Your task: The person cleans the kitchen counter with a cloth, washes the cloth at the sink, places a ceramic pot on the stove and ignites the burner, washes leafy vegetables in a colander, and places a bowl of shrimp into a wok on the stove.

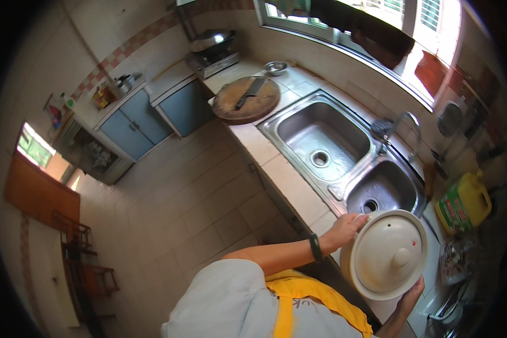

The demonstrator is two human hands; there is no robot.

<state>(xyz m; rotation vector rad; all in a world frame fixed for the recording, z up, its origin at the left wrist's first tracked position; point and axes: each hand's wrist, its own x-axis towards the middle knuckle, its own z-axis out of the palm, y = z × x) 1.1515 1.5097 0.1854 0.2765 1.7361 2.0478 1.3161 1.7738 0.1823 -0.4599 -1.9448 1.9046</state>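
A cream ceramic pot (351, 272) sits between my hands beside the small sink basin, tilted in the view. Its lid (382, 257) is on, with a round knob, a small vent hole and a red mark. My left hand (347, 230), a dark bracelet at its wrist, grips the handle on the basin side. At the opposite side of the pot, my right hand (413, 293) holds on, its fingers partly hidden by the rim. Whether the pot's base touches the counter cannot be seen.
A steel double sink (317, 135) with a curved faucet (412, 122) adjoins the pot. Beyond it, a cleaver (251, 91) lies on a round wooden chopping board (224, 103). Right of the pot stand a yellow jug (469, 203) and a clear plastic container (454, 262).
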